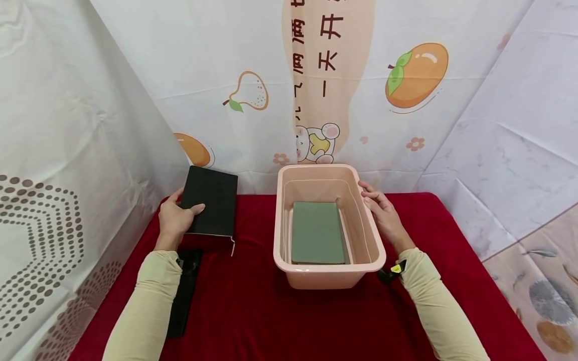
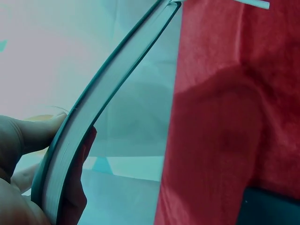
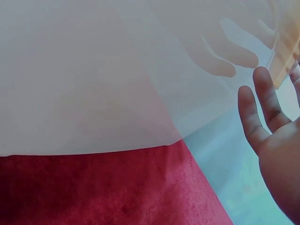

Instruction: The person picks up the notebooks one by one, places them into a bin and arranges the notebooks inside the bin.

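Got one black notebook (image 1: 212,200) pinched in the left grip (image 1: 175,216), up over the far left of the red table (image 1: 253,311), with thumb on the cover and most fingers hidden underneath in the head view. Also seeing one pink tub (image 1: 325,280) with one green book (image 1: 316,233) inside, plus a loose right grip (image 1: 383,213), straightish fingers on the tub's rim. Can't make out one dark slab (image 1: 186,296), partly covered by the left sleeve (image 1: 149,301).
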{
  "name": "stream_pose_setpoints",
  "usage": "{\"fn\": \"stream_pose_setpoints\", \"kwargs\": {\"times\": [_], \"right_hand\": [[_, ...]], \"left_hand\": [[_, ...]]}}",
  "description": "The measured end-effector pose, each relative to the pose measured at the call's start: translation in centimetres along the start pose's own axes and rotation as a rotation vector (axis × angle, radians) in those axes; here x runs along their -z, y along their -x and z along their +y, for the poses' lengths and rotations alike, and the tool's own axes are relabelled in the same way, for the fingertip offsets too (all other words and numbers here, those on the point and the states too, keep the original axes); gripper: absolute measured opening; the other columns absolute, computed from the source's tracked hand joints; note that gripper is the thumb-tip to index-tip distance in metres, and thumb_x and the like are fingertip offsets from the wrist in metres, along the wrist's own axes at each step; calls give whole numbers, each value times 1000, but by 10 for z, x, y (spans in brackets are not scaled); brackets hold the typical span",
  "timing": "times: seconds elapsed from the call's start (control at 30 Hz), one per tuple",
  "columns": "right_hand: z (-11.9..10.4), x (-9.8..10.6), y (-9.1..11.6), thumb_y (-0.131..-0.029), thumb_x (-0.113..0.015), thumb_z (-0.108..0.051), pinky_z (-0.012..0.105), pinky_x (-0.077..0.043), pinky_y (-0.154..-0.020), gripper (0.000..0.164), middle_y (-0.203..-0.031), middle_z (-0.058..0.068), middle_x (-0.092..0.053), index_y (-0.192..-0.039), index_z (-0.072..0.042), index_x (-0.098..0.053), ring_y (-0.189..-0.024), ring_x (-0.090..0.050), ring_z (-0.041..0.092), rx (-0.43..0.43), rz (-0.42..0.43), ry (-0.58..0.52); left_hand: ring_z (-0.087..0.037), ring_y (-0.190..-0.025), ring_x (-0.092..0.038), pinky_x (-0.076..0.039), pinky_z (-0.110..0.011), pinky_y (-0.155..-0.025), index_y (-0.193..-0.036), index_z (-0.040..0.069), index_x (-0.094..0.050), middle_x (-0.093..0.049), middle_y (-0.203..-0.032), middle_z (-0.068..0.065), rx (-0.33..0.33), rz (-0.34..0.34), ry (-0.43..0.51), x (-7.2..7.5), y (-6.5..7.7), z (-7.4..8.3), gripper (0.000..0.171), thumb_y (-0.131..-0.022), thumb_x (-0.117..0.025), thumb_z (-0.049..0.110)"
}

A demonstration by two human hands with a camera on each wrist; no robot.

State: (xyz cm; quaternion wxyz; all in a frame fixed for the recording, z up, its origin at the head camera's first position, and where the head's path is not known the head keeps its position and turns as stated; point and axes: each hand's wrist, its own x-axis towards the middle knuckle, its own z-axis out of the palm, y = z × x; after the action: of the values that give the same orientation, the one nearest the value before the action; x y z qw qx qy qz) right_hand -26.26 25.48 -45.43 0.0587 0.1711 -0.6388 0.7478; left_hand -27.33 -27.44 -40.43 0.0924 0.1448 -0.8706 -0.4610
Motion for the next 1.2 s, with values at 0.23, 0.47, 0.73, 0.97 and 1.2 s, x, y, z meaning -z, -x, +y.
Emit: {"fn": "stream_pose_setpoints", "kwargs": {"times": [0.23, 0.47, 0.73, 0.97, 1.2], "right_hand": [[2, 0, 0, -107, -51, -16, 14, -47, -105, 23, -163, 4, -37, -124, -3, -60, -148, -36, 11, 1, 8, -1], [2, 0, 1, -107, -51, -16, 15, -48, -104, 21, -163, 4, -37, -123, -5, -61, -147, -36, 10, -7, 5, -9], [0, 0, 0, -107, -51, -14, 15, -49, -103, 21, -162, 3, -38, -122, -3, -61, -146, -37, 9, 0, 8, -13], [0, 0, -1, -107, -51, -14, 15, -49, -103, 20, -162, 4, -39, -122, -5, -62, -145, -38, 8, 18, 3, -13], [2, 0, -1, -108, -50, -13, 15, -48, -104, 20, -162, 3, -39, -122, -6, -61, -146, -37, 9, 18, 5, -2]], "left_hand": [[-28, -111, -58, -47, -10, -65, -159, 23, -38, -53, -144, -18, 11, -8, 42, 2, 4, 13, 81, -90, -79, 32], [-29, -116, -57, -48, -11, -68, -160, 26, -36, -51, -146, -17, 33, -9, 84, 3, 7, 21, 82, -90, -78, 29], [-13, -96, -62, -53, -12, -66, -159, 31, -37, -54, -145, -15, 38, -19, 181, 4, 13, 38, 82, -89, -80, 24], [-5, -88, -61, -56, -14, -68, -157, 35, -39, -56, -134, -7, 16, -30, 245, 6, 19, 55, 80, -89, -80, 23], [-2, -84, -64, -58, -16, -69, -158, 34, -38, -55, -138, -9, 17, -61, 302, 5, 24, 65, 82, -89, -80, 22]]}}
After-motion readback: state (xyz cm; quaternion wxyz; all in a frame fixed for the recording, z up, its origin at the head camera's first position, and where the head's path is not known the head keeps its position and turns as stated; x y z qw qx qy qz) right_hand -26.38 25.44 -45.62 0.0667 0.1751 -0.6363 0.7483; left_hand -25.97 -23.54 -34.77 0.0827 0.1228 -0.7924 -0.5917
